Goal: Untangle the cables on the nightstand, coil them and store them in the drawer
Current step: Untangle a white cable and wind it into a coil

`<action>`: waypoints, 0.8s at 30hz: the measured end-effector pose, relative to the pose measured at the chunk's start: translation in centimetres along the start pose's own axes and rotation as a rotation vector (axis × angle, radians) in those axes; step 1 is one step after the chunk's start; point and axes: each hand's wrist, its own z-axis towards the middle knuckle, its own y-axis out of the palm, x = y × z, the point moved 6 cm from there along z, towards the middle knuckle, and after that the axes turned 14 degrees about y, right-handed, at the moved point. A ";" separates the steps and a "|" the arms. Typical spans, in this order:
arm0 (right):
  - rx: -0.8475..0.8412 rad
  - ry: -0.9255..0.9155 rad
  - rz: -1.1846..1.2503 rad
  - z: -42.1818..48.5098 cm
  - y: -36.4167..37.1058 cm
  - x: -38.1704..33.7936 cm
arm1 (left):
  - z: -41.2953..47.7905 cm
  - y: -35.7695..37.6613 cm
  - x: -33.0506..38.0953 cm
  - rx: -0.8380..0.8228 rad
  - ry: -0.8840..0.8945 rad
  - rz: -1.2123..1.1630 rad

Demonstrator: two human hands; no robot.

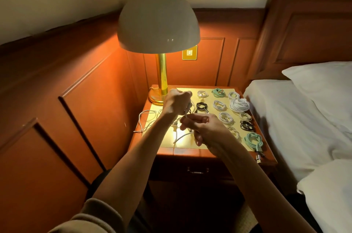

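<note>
Cables (225, 117) lie coiled in neat rows over the right half of the surface (190, 146), mostly white, with a few mint green and black. One white cable (180, 138) is uncoiled, looping past the left edge and rising to both hands. The left hand (177, 103) grips it in a fist, and the right hand (205, 128) pinches it just below. The drawer (197, 170) beneath is closed, its contents hidden.

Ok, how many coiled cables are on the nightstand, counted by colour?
White coils: 7 (one partly hidden behind the right hand)
Green coils: 2
Black coils: 2
Total: 11 coils. The loose white cable held in the hands is not counted.
</note>
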 end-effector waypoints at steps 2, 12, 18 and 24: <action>0.006 0.026 0.038 0.2 -0.1 0.8 | 0.0 0.6 -1.0 -0.012 -0.060 -0.013; 0.136 0.041 0.041 -0.1 -0.9 3.4 | -0.5 3.6 -4.0 0.009 -0.199 -0.079; 0.128 0.023 -0.303 -0.4 -2.7 3.9 | -1.7 5.1 -5.7 -0.154 -0.318 -0.169; 0.408 0.044 -0.768 2.1 -7.1 1.9 | -2.4 4.0 -4.9 -0.360 -0.318 -0.501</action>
